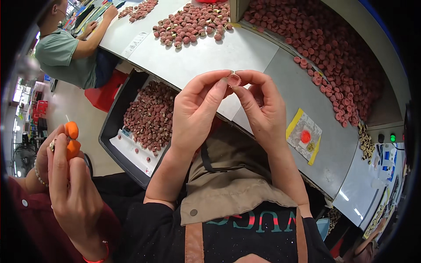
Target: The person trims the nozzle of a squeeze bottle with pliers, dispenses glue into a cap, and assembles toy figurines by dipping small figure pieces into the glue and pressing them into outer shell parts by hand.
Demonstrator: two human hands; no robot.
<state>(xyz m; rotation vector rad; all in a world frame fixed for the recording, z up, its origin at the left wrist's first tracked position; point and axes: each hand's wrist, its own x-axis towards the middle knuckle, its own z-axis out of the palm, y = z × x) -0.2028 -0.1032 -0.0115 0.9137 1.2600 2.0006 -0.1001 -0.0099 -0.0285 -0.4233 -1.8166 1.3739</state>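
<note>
In front of me, my left hand [197, 105] and my right hand [259, 103] meet over the table edge. Their thumbs and index fingers pinch a small pink cup-shaped piece [234, 80], its hollow side toward me. Something reddish shows in the curled fingers of my right hand, mostly hidden by them. Beyond my hands, a loose pile of round, bumpy reddish pieces with pale parts [193, 24] lies on the white table [210, 59].
A black tray [115, 118] of similar pieces stands below left. Many pink cups [346, 96] fill the bin at right. A clear bag with yellow edges [305, 136] lies on the table. At left, a co-worker's hands [72, 179] hold orange pieces [72, 147]; another person [72, 52] sits farther off.
</note>
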